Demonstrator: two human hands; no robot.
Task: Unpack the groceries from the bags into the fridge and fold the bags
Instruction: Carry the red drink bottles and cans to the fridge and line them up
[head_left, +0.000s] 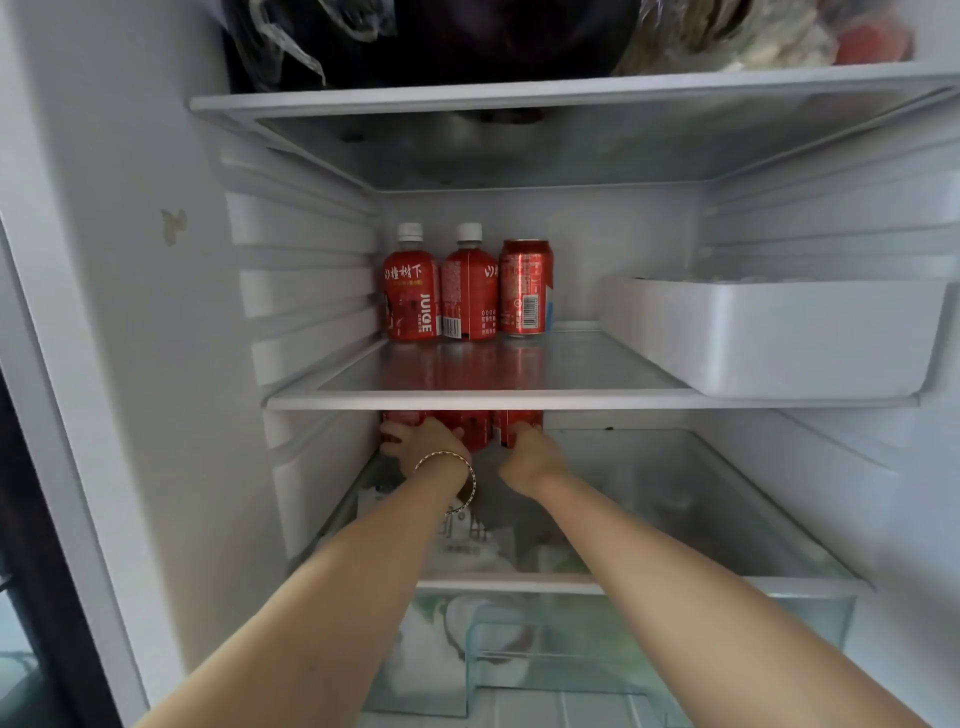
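left bottle (412, 291): "JUICE", white, running vertically; white Chinese characters above it, 山楂树下; barcode at the label's right edge.
middle bottle (470, 291): same Chinese lettering, cut off at the right edge; small print unreadable.
can (525, 291): barcode, digits too small; other print unreadable.
carton (462, 530) under lower glass: dark characters, blurred.

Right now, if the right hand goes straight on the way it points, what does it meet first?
The red container it is holding, just under the middle shelf. The right hand would likely only push it deeper in; what lies behind is hidden, so depth is unclear.
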